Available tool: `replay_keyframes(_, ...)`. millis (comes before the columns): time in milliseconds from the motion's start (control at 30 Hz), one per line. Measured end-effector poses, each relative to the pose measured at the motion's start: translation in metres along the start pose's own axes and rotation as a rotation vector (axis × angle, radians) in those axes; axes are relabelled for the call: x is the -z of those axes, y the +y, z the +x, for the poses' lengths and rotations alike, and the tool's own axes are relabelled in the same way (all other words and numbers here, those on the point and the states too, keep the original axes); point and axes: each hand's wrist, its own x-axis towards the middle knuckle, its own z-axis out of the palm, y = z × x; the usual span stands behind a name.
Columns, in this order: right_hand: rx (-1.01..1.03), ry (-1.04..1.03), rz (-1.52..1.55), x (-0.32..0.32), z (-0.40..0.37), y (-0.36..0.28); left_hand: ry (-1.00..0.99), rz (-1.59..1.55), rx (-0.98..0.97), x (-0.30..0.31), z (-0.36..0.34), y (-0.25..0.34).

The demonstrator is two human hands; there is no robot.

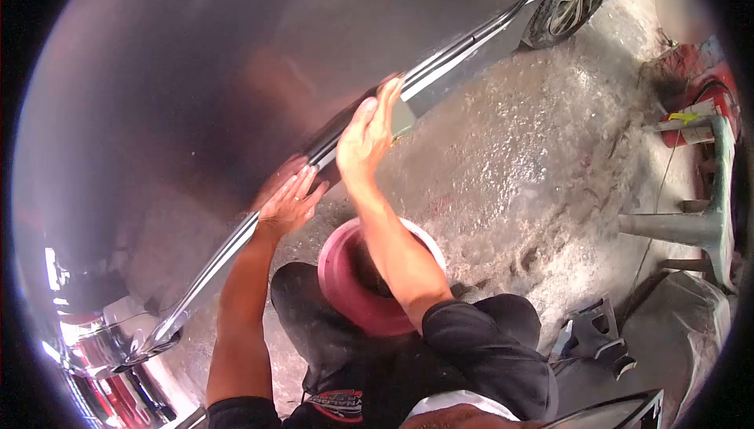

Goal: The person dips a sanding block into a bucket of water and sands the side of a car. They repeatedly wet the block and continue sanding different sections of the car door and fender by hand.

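A dark, glossy car body panel (181,107) fills the upper left of the head view. Along its lower edge runs a shiny trim strip (440,67). My left hand (288,199) lies against this edge with its fingers stretched out and a little apart. Further up the strip, my right hand (367,134) rests with straight fingers pointing along the trim, its palm side partly hidden. Just beside those fingers, a pale greenish-grey patch (402,117) shows on the sill. Neither hand is wrapped round anything.
Between my knees stands a pink tub (334,291), below my right forearm. A car wheel (577,1) is at the top right. On the right are a grey-green plastic chair (716,229), a red cylinder (691,134) and a dark moulded part (593,335) on the rough, wet-looking floor (518,162).
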Motion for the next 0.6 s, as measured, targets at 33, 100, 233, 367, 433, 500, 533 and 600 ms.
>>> replay_keyframes(33, 0.017, -0.001, 0.001, -0.003, -0.009, 0.002, 0.015, 0.006, 0.008, -0.004, 0.003, 0.0)
replay_keyframes(100, 0.105, -0.126, -0.039, -0.007, -0.043, 0.012, -0.042, 0.141, 0.037, -0.016, -0.004, 0.006)
replay_keyframes(233, 0.046, 0.014, -0.044, 0.003, 0.014, -0.002, -0.001, 0.057, -0.003, -0.006, -0.002, 0.001)
replay_keyframes(367, 0.056, -0.117, -0.068, -0.003, -0.032, 0.003, -0.07, 0.07, -0.004, -0.013, -0.003, 0.002)
replay_keyframes(433, 0.082, -0.118, -0.105, -0.003, -0.015, 0.011, -0.009, 0.047, -0.005, -0.008, -0.001, 0.001)
replay_keyframes(500, 0.133, 0.073, -0.123, 0.003, 0.035, 0.009, 0.038, 0.019, -0.006, 0.0, -0.001, -0.002)
replay_keyframes(533, 0.124, 0.064, -0.124, 0.002, 0.04, 0.005, 0.022, 0.015, -0.009, 0.004, 0.0, -0.002)
replay_keyframes(600, -0.08, 0.102, 0.078, 0.001, 0.049, -0.003, -0.006, -0.006, -0.009, -0.002, -0.002, -0.002)
